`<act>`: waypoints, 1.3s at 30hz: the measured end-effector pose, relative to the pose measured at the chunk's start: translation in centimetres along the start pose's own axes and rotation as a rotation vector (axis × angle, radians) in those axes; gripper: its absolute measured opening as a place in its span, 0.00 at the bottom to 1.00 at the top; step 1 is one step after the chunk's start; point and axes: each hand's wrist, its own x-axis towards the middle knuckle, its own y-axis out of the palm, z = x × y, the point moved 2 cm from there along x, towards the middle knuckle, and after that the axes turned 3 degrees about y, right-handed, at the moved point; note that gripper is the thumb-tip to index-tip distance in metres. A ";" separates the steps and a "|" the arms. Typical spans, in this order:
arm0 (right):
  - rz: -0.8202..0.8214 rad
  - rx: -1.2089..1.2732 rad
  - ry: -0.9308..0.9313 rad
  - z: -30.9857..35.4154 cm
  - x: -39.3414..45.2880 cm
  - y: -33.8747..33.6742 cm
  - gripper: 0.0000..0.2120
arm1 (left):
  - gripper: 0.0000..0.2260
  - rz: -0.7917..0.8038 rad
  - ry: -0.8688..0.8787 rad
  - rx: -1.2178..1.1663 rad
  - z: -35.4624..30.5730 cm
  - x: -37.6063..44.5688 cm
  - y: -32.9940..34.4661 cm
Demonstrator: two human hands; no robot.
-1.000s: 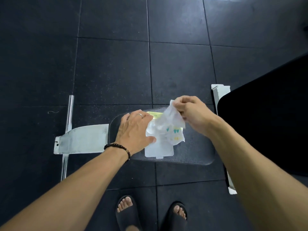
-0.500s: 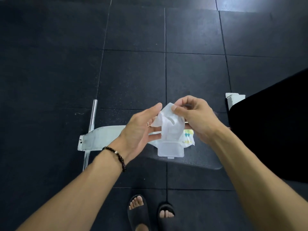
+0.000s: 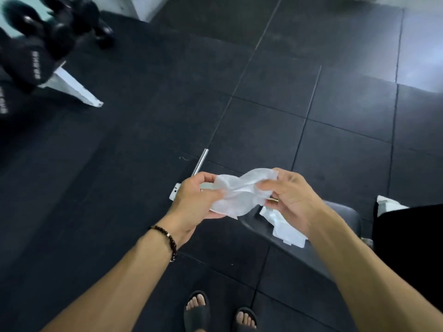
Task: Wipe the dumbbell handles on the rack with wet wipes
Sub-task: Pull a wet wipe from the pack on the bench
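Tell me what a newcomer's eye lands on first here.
First the white wipe, stretched between the left hand and right hand at centre frame. Next the wipe pack lying on the dark bench seat just under the right hand. Then the blurred black dumbbells on the rack at far upper left.

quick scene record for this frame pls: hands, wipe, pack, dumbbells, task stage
left hand: grips the left edge of the wet wipe
right hand: pinches the wipe's right edge
wet wipe: white, crumpled, stretched between both hands, in the air
wipe pack: lies on the dark bench seat, under the right hand
dumbbells: black, blurred, on the rack at upper left, away from the hands
task stage: wipe in hand, no handle touched yet
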 end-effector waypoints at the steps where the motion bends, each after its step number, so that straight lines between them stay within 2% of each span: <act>1: 0.045 -0.032 -0.040 0.9 0.0 1.6 0.13 | 0.08 0.032 -0.016 -0.020 -0.4 -0.5 -1.4; 4: 0.151 -0.177 -0.131 3.5 0.7 6.4 0.13 | 0.14 0.069 -0.038 -0.078 -1.6 -1.4 -6.0; 7: 0.257 -0.213 -0.136 5.7 2.1 11.4 0.10 | 0.03 -0.056 -0.005 -0.129 -2.7 -1.4 -11.2; 12: 0.446 -0.144 -0.067 8.2 4.5 20.3 0.09 | 0.11 -0.125 0.021 -0.342 -4.6 0.0 -20.6; 16: 0.512 -0.183 0.008 10.4 7.2 27.3 0.04 | 0.13 -0.065 0.059 -0.401 -7.5 2.1 -29.2; 18: 0.469 -0.215 0.088 12.0 8.6 30.9 0.17 | 0.19 -0.047 0.059 -0.391 -9.6 3.3 -33.6; 20: 0.387 -0.211 0.068 13.9 9.9 34.5 0.21 | 0.20 -0.042 0.077 -0.302 -12.0 4.4 -37.6; 23: 0.231 -0.250 -0.065 16.9 12.0 39.6 0.13 | 0.06 -0.056 0.191 -0.092 -15.8 5.8 -42.1; 27: 0.117 -0.355 -0.074 21.4 15.0 44.1 0.08 | 0.08 -0.153 0.326 0.054 -20.1 8.2 -46.5; 30: -0.011 -0.371 -0.114 25.7 17.6 45.9 0.02 | 0.12 -0.194 0.342 0.124 -23.7 10.9 -48.7; 32: -0.096 -0.385 -0.133 28.9 20.1 46.7 0.03 | 0.16 -0.188 0.335 0.173 -26.3 13.5 -49.9; 33: -0.130 -0.387 -0.140 30.4 21.6 47.0 0.05 | 0.16 -0.176 0.322 0.205 -27.8 14.8 -50.5; 37: -0.199 -0.383 -0.201 37.7 27.9 48.3 0.06 | 0.03 -0.036 0.247 0.202 -34.3 21.3 -51.7; 39: -0.227 -0.420 -0.269 42.1 30.9 49.4 0.05 | 0.06 -0.002 0.241 0.181 -38.2 24.5 -52.3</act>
